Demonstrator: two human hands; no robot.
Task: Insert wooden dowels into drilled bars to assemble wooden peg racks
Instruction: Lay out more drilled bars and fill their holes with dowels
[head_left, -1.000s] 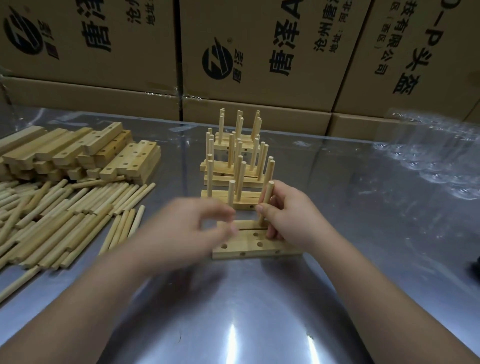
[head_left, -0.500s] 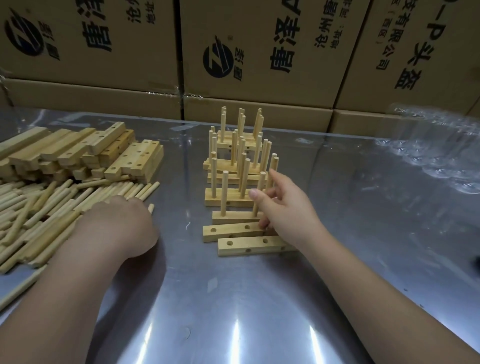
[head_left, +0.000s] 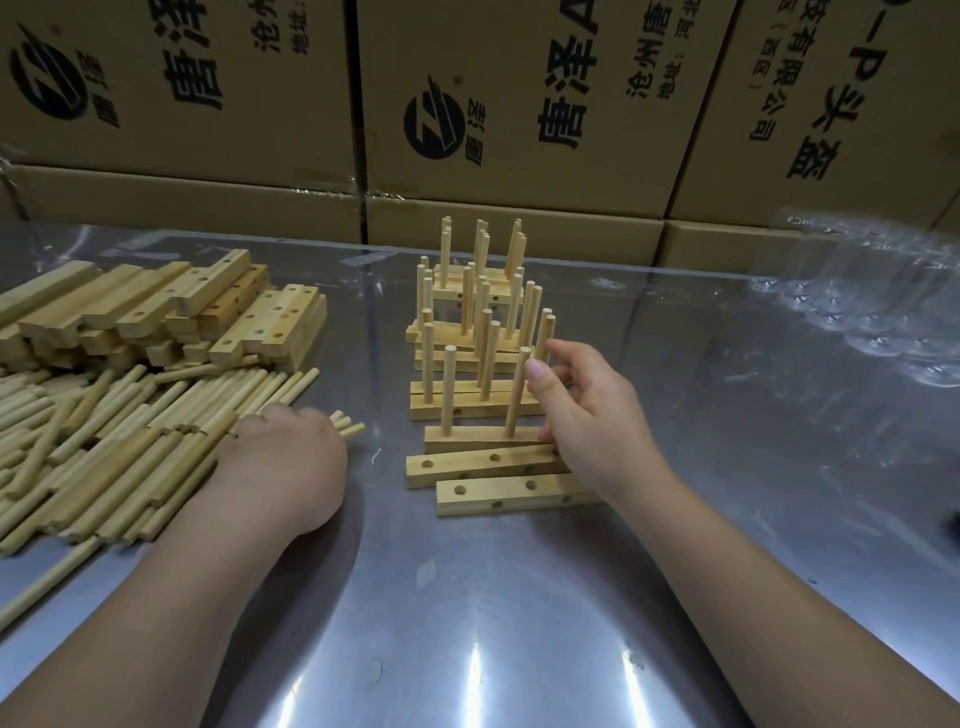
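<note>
Right hand (head_left: 592, 415) pinches upright pale dowel (head_left: 517, 395) in drilled bar (head_left: 467, 440); left hand (head_left: 285, 462) clutches loose dowels (head_left: 349, 425).

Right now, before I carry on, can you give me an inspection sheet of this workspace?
Surface: shiny metal table, with glare streaks.
Job's things: loose dowel pile and drilled bar stack at left; finished racks in the centre; near bar has two dowels standing in it; two empty bars in front.
Clutter: clear plastic film at right.
Hands: left hand grips a few dowels; right hand pinches the near bar's right dowel.
Cables: nothing seen.
Surroundings: printed cardboard boxes behind.
</note>
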